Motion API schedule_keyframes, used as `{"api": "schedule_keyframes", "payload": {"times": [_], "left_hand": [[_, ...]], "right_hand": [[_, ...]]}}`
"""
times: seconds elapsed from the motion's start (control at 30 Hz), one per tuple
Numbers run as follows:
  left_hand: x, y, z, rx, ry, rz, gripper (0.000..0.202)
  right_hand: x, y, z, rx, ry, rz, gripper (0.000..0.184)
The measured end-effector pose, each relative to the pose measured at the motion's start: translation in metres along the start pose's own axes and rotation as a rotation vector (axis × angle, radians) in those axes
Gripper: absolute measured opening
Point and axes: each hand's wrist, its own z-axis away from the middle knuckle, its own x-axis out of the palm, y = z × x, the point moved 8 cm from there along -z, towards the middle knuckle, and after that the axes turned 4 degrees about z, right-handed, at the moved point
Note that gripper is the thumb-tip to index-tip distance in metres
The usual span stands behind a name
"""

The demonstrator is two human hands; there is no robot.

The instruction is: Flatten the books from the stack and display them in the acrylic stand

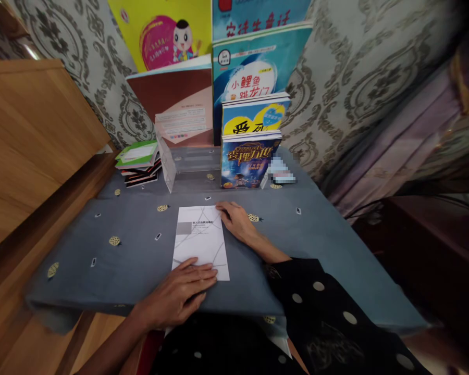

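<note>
Bare tablecloth (133, 260) is stretching wide either side of the white booklet (201, 242), leaving passage. Along the back, upright books (246, 161), a clear stand (170, 166) and a low stack (138, 164) are blocking; a wooden panel (27, 135) is crowding the left.

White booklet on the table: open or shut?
Shut: white booklet lies flat, printed cover up; left hand on its near edge, right hand at its far corner.

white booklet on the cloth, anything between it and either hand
Nothing visible does. The left hand lies flat on the near edge of the white booklet, and the right hand touches its far right corner. The upright books stand behind, beyond both hands.
</note>
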Motion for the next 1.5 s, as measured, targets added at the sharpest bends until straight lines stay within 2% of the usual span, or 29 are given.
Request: {"api": "schedule_keyframes", "payload": {"times": [0.23,0.33,0.43,0.53,0.7,0.83,1.0,1.2,1.33,1.5], "left_hand": [[-0.013,-0.019,0.021,-0.092,0.049,0.051,0.051],[-0.018,-0.036,0.026,-0.134,0.093,0.048,0.048],[-0.026,-0.061,0.025,-0.180,0.168,0.005,0.042],[-0.035,-0.092,0.016,-0.226,0.190,-0.061,0.040],[-0.057,-0.145,-0.015,-0.285,0.233,-0.104,0.039],[-0.067,-0.173,-0.036,-0.311,0.308,-0.081,0.035],[-0.064,-0.183,-0.039,-0.325,0.387,-0.052,0.039],[-0.060,-0.186,-0.038,-0.273,0.397,-0.012,0.043],[-0.059,-0.191,-0.038,-0.280,0.418,0.000,0.044],[-0.060,-0.190,-0.038,-0.274,0.421,0.002,0.043]], "right_hand": [[-0.001,-0.002,0.001,-0.011,-0.001,0.002,0.033],[-0.001,-0.002,0.001,0.001,-0.004,0.005,0.035],[0.000,-0.002,0.002,-0.003,-0.006,0.006,0.038],[0.001,-0.003,0.003,-0.025,-0.002,0.016,0.038],[0.005,-0.002,0.003,-0.057,-0.019,0.071,0.035],[0.006,-0.003,0.004,-0.089,-0.020,0.098,0.034],[0.014,-0.024,0.001,-0.190,-0.064,0.204,0.029],[0.052,-0.083,-0.002,-0.391,-0.267,0.198,0.034],[0.073,-0.120,0.012,-0.514,-0.354,0.107,0.040],[0.080,-0.140,0.043,-0.586,-0.448,0.013,0.039]]}}
